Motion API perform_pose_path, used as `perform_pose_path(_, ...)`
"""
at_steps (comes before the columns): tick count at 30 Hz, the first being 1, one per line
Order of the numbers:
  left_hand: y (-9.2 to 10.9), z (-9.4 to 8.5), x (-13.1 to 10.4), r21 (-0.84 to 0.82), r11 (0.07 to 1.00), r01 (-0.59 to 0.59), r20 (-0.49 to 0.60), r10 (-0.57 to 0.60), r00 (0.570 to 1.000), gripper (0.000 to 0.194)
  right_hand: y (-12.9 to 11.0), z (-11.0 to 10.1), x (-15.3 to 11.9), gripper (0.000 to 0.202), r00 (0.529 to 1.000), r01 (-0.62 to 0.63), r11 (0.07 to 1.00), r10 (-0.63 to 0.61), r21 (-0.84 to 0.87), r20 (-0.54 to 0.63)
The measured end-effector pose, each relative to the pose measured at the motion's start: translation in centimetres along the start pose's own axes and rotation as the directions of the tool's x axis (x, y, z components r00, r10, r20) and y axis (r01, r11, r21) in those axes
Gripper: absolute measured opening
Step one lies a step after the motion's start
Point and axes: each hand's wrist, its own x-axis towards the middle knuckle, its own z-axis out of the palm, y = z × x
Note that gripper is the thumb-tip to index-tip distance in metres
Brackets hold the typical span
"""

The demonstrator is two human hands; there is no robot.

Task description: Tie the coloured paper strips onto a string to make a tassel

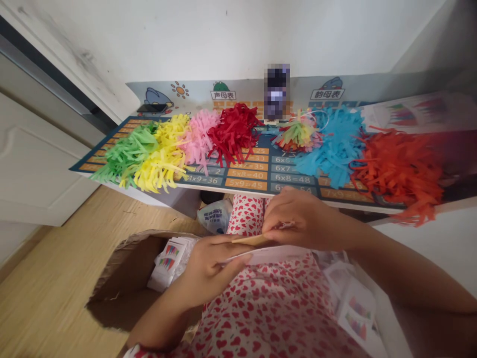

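Observation:
Above my lap, my left hand (214, 266) grips a flat white packet (274, 254) between thumb and fingers. My right hand (292, 219) has its fingers closed at the end of a thin tan strip (250, 240), which lies along the packet's upper side and also touches my left fingers. On the desk above are fringed paper bunches: green (130, 151), yellow (164, 154), pink (201, 134), dark red (236, 134), blue (337, 144) and orange-red (398, 164). A small multicoloured bunch (299, 133) with a white string sits left of the blue one.
The desk mat (248, 185) shows printed tables. A cardboard box (122, 293) with printed packets (167, 261) stands at lower left. More packets (356, 313) lie at my right side. A plastic bag (215, 217) is under the desk. A phone (152, 108) lies at the desk's back left.

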Motion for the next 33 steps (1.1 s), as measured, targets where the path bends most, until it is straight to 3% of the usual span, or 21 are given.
perform_pose_path(5,0.0,0.2,0.4,-0.105,0.989,0.105,0.048,-0.101,0.994,0.021,0.0,-0.5,0.1,0.024,0.973,0.228,0.938,-0.230,-0.262,0.021)
perform_pose_path(10,-0.6,0.4,0.9,-0.210,0.961,0.178,0.075,-0.165,0.983,0.018,0.4,-1.4,0.1,0.024,0.935,0.355,0.887,-0.343,-0.294,0.096)
perform_pose_path(18,-1.8,1.1,1.8,-0.318,0.893,0.317,0.146,-0.285,0.948,0.025,2.3,-0.7,-0.2,0.019,0.955,0.294,0.952,-0.296,-0.081,-0.007)
perform_pose_path(22,-2.6,1.3,2.1,-0.289,0.868,0.404,0.091,-0.395,0.914,0.031,4.0,-1.0,-0.4,0.017,0.991,0.111,0.986,-0.102,0.121,-0.084)
perform_pose_path(24,-2.7,1.2,2.3,-0.269,0.875,0.401,0.076,-0.396,0.915,0.032,4.7,-1.2,-0.1,0.019,0.994,0.008,0.988,0.009,0.153,-0.113)
perform_pose_path(26,-2.5,1.2,2.4,-0.245,0.901,0.358,0.071,-0.352,0.933,0.029,5.1,-1.4,0.4,0.017,0.997,-0.026,0.990,0.036,0.140,-0.074)
perform_pose_path(30,-2.0,1.2,2.6,-0.199,0.936,0.292,0.064,-0.285,0.957,0.024,4.7,-1.4,1.6,0.017,0.996,0.025,0.996,-0.032,0.081,0.086)
perform_pose_path(33,-2.1,1.2,2.5,-0.181,0.940,0.289,0.062,-0.282,0.957,0.023,4.1,-1.3,1.8,0.015,0.993,0.041,0.999,-0.042,0.011,0.110)
